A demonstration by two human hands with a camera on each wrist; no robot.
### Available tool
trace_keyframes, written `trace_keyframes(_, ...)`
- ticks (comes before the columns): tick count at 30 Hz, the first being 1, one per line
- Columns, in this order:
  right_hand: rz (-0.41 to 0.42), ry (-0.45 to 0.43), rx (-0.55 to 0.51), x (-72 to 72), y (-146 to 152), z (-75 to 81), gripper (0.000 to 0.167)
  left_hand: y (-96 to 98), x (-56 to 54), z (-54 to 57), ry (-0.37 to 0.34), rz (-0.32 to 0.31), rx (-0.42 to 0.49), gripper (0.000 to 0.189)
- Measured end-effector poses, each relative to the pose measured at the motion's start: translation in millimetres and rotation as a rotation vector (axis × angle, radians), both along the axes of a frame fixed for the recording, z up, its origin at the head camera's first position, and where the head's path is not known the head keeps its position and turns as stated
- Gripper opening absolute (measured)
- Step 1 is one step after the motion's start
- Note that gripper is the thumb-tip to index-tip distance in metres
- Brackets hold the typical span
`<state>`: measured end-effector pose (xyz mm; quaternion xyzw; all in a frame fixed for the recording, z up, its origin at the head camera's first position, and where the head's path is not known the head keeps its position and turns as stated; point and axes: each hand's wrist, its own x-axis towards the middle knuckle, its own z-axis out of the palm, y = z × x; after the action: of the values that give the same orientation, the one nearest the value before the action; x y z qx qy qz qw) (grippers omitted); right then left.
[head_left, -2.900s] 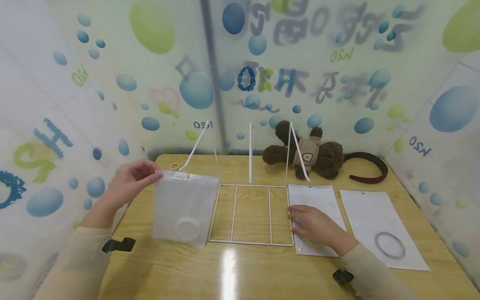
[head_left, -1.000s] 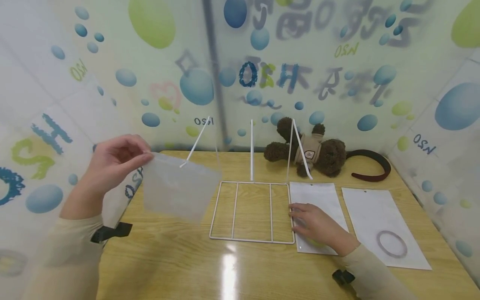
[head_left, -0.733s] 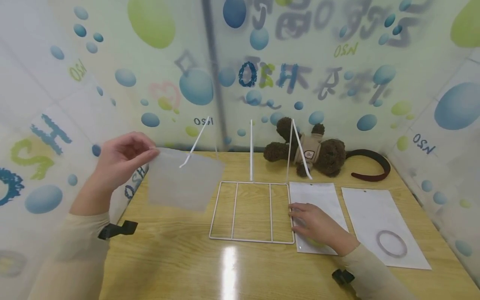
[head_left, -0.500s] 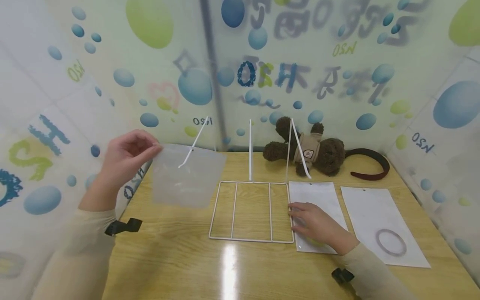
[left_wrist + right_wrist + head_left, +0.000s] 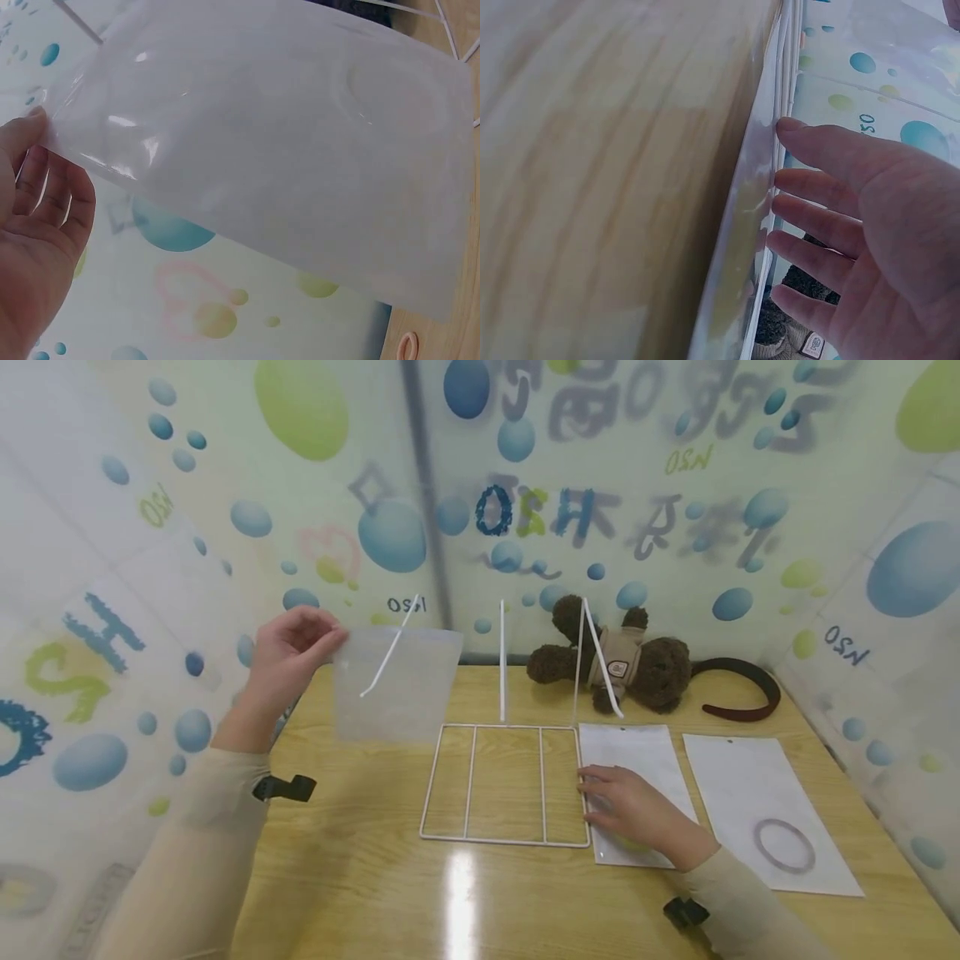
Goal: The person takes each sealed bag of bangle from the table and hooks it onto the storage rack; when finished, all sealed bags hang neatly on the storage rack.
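My left hand (image 5: 296, 647) pinches the top left corner of a frosted plastic bag (image 5: 423, 693), which hangs above the table's back left. In the left wrist view, the bag (image 5: 262, 165) shows a faint round outline inside. A white wire rack (image 5: 467, 785) stands on the table; its left prong (image 5: 388, 652) overlaps the bag, but whether it passes through the bag's hole I cannot tell. My right hand (image 5: 641, 810) rests at the rack's right edge, over a white bag (image 5: 633, 747). In the right wrist view its fingertips (image 5: 784, 180) touch a white edge, fingers loosely extended.
Another white bag (image 5: 757, 777) with a ring-shaped item (image 5: 783, 846) lies at the right. Behind are a brown teddy bear (image 5: 663, 672) and a dark headband (image 5: 768, 689). In the left wrist view, a small ring (image 5: 407, 347) lies on the table.
My left hand has risen and moved right and away from me, lifting the frosted bag off the table towards the rack's left prong. The right hand has stayed in place.
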<state>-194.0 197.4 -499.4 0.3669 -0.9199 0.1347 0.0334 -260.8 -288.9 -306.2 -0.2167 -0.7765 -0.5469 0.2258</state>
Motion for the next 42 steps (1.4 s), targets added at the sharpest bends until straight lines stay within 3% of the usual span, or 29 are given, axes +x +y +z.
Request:
trace_keyframes(11, 0.002, 0.028, -0.018, 1.7, -2.4, 1.2, 0.043, 8.6, -23.2, -12.1, 0.018, 0.027, 0.086, 0.013)
trace_keyframes(21, -0.013, 0.004, 0.002, 3.3, -2.2, 5.2, 0.046, 15.6, -33.1, -16.3, 0.011, 0.076, 0.075, 0.009)
trace_keyframes(33, -0.006, 0.001, 0.005, 2.3, -1.4, 2.5, 0.046, 11.4, -29.6, -23.6, 0.028, 0.098, 0.072, 0.017)
trace_keyframes(39, -0.008, 0.005, 0.013, 1.4, -1.2, 1.3, 0.046, 1.8, -20.1, -27.3, 0.053, 0.135, 0.049, 0.024)
trace_keyframes(42, -0.007, 0.007, 0.015, 0.9, -1.4, 0.7, 0.046, -3.0, -10.4, -30.1, 0.068, 0.114, 0.058, 0.022)
